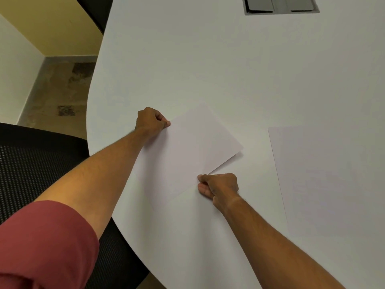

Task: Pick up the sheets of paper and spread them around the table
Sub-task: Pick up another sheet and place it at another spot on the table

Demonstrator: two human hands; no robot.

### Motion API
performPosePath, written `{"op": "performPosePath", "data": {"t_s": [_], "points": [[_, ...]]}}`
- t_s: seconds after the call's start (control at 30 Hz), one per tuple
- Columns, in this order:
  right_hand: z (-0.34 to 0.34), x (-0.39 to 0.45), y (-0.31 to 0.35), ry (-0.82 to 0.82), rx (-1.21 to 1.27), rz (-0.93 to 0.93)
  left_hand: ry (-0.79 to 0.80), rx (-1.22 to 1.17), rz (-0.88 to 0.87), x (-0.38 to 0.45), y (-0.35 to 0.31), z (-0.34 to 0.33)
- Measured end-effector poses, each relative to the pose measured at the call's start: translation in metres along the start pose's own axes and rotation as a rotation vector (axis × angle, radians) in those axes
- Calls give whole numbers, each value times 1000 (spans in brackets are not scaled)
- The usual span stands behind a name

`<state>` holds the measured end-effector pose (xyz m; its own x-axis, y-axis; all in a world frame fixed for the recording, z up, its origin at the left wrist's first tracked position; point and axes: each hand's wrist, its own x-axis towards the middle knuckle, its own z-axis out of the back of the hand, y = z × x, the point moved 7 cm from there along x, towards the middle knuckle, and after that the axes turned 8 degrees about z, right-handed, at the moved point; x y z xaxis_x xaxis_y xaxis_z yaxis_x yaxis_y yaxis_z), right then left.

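Left hand (pixel 151 122) pinches far-left corner of white sheet (pixel 187 151); right hand (pixel 218 187) pinches its near edge. Sheet angled on white tabletop (pixel 187 59). Second sheet (pixel 333 180) flat, right, apart. Black mesh chair (pixel 31 163) left.

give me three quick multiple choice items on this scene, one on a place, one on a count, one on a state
1. Where does the second sheet lie relative to the held sheet?
A. to its right
B. on the chair
C. under it

2. How many hands grip the held sheet?
A. none
B. one
C. two

3. How does the second sheet lie?
A. crumpled
B. flat on the table
C. rolled up

Key: 1 A, it lies apart toward the right edge; 2 C, the left hand and right hand each pinch an edge; 3 B, it lies smooth and flat.
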<state>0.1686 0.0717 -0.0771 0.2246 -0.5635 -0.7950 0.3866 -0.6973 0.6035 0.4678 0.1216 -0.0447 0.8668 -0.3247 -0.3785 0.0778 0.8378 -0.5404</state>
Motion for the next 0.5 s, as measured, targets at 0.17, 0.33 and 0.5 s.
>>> {"op": "performPosePath", "data": {"t_s": [0.17,0.33,0.5], "points": [[2,-1,1,-11,-24,37,-28,4,-5,-1,-1,0],[7,-5,14,-53,-304,243,-38,118,-118,-7,-3,-1],[4,-28,41,-29,-756,663,-78,449,-338,-33,-16,-4]]}}
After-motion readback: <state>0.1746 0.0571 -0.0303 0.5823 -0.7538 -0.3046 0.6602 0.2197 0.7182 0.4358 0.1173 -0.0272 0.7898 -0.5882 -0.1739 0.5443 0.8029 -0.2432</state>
